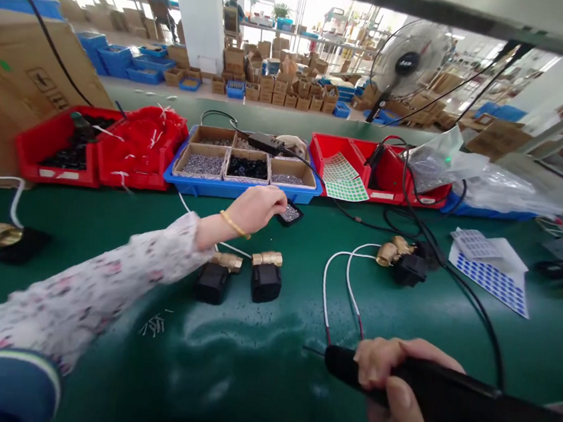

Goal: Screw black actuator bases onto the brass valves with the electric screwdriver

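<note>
My left hand (256, 210) is over a small black dish (290, 214) of tiny silvery screws, its fingertips pressed together at the rim; what they hold, if anything, is too small to see. Wrapped round a black electric screwdriver (444, 382) is my right hand (395, 377), the thin bit pointing left above the mat. Below my left hand stand two brass valves with black housings, a left one (212, 283) and a right one (265, 280). Another brass valve (398, 253) lies to the right, with white wires running toward the screwdriver.
Behind the dish is a blue tray (243, 192) with compartments of small parts. Red bins (58, 174) flank it. Black cables (438, 248) cross the green mat on the right, near sticker sheets (493, 277). White slivers (153, 324) lie at front left; a fan (405, 63) stands behind.
</note>
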{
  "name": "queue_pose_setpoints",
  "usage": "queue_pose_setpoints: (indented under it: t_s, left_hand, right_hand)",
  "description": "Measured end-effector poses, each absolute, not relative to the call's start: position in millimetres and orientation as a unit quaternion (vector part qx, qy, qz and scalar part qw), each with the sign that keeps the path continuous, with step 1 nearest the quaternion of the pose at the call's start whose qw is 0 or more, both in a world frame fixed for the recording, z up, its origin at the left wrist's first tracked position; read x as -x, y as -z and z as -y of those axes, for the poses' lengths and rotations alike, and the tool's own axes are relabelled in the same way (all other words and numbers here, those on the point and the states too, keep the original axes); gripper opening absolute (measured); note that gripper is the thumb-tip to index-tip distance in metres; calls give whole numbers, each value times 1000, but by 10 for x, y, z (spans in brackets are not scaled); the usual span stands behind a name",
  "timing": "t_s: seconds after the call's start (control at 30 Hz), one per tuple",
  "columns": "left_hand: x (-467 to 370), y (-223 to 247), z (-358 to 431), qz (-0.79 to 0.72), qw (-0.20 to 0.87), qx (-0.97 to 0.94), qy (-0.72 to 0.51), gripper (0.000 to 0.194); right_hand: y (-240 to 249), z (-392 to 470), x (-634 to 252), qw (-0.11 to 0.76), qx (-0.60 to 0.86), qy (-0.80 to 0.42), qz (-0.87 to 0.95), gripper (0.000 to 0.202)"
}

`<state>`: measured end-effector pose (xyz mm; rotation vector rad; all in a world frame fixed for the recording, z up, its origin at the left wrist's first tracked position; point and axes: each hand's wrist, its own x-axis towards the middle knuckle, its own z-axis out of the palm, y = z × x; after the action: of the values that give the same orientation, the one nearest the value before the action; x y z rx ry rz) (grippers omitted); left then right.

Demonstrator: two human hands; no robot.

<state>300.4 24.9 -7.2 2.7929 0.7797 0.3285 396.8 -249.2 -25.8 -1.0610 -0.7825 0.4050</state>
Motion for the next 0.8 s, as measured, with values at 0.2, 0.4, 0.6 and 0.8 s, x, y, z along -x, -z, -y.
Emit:
queue_pose_setpoints:
  t_s: [0.2, 0.4, 0.6, 0.8]
  left_hand:
    - [-1484, 548, 1062, -233, 215, -935, -158, 26]
    - [-1224, 1250, 1572, -285, 181, -921, -193, 26]
    - [-1182, 1244, 1502, -366, 350, -825, -250, 16]
    - [-1115, 1021, 1370, -514, 600, -566, -234, 23]
  right_hand:
    - [258, 2497, -3937, 774, 485, -179, 365, 29]
    - [259, 2445, -3874, 771, 492, -149, 377, 31]
    - [267, 2436, -3829, 759, 493, -124, 407, 30]
    - [268, 2483, -3805, 766, 497, -111, 392, 30]
